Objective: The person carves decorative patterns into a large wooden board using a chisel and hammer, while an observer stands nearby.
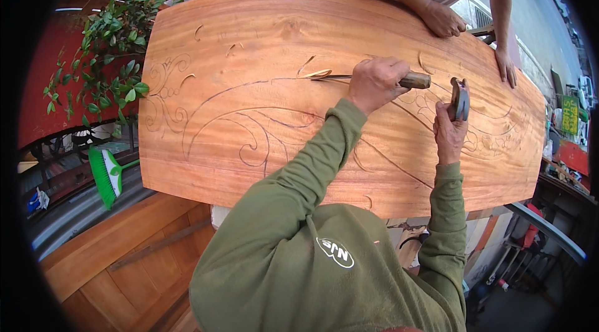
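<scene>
My left hand grips a carving chisel with a dark wooden handle, its blade lying low over a wide wooden panel drawn with scrolls and leaf lines. A pale shaving curls at the blade's tip, on one of the drawn curves. My right hand holds a dark metal hammer just right of the handle's end, with a small gap between them. Grooves and loose curls of wood are scattered over the panel.
Another person's forearms and hands rest along the far edge at right. A leafy plant overhangs the left end, with a green broom below it. Wooden panels stand at lower left; tools and metal bars lie at lower right.
</scene>
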